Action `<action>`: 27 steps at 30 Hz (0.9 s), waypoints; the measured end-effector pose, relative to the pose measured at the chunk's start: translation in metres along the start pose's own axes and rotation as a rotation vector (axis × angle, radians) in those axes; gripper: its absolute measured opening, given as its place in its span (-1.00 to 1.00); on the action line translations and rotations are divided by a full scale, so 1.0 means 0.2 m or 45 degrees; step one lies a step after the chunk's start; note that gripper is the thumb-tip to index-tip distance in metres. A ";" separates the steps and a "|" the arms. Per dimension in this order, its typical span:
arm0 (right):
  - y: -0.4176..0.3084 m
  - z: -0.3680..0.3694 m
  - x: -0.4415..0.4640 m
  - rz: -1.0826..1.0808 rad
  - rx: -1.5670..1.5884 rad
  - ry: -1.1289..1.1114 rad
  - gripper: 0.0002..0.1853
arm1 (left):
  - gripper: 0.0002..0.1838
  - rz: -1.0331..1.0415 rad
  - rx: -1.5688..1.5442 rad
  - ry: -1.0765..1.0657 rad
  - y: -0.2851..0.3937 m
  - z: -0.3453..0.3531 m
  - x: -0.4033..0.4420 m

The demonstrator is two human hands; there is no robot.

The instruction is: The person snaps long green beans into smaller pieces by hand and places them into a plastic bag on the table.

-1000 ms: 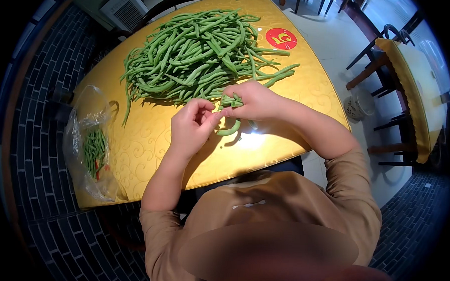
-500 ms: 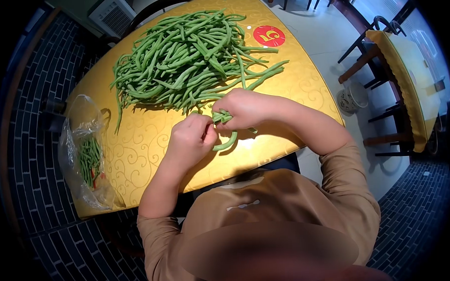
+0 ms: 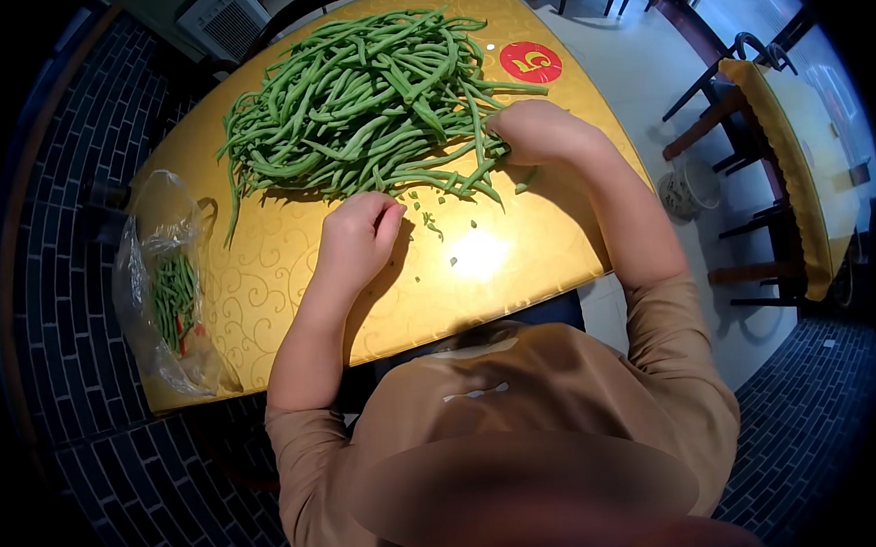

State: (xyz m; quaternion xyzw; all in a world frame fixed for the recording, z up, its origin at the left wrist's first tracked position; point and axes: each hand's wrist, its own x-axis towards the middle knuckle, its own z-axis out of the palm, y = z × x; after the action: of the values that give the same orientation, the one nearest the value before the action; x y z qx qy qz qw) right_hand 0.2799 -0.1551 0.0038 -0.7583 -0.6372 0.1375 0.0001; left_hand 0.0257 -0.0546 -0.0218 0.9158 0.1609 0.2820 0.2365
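A large heap of green beans (image 3: 355, 103) covers the far half of the table. My right hand (image 3: 544, 135) is at the heap's right edge, its fingers curled around green beans there; the back of the hand hides most of the grip. My left hand (image 3: 355, 240) is closed near the heap's front edge, thumb against the curled fingers, and whatever it may hold is hidden. Small broken bean ends (image 3: 431, 223) lie scattered on the table between my hands. At the left, a clear plastic bag (image 3: 176, 365) contains snapped bean pieces (image 3: 174, 292).
The gold patterned tablecloth (image 3: 275, 308) runs to the table's front edge, close to my body. A red round number sticker (image 3: 531, 63) lies at the far right. Beyond are a bin (image 3: 691, 187) on the floor and another table (image 3: 806, 183) with chairs. A dark brick wall (image 3: 71, 257) stands left.
My hands were together over bean pieces and have separated. The right hand has moved away and right to the heap; the left stays near the front. Bean ends now show between them.
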 end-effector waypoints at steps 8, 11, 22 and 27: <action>-0.07 -0.10 -0.08 -0.151 0.189 0.055 -0.69 | -0.87 -0.188 -0.273 0.046 0.06 -0.01 0.00; -0.12 -0.06 -0.09 -0.310 0.191 0.089 -0.68 | -0.84 -0.103 -0.256 0.059 0.09 -0.03 0.00; -0.25 -0.08 -0.15 -0.398 0.155 -0.020 -0.75 | -0.81 0.243 0.007 0.093 0.12 -0.03 -0.02; -0.26 -0.10 -0.15 -0.415 0.118 -0.027 -0.75 | -0.82 0.312 0.200 0.044 0.12 -0.03 -0.02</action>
State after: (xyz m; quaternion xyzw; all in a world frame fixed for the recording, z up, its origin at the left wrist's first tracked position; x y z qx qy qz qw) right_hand 0.2296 -0.1715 0.0382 -0.6426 -0.7448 0.1728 0.0506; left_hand 0.0220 -0.0742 -0.0064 0.9393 0.0737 0.3109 0.1249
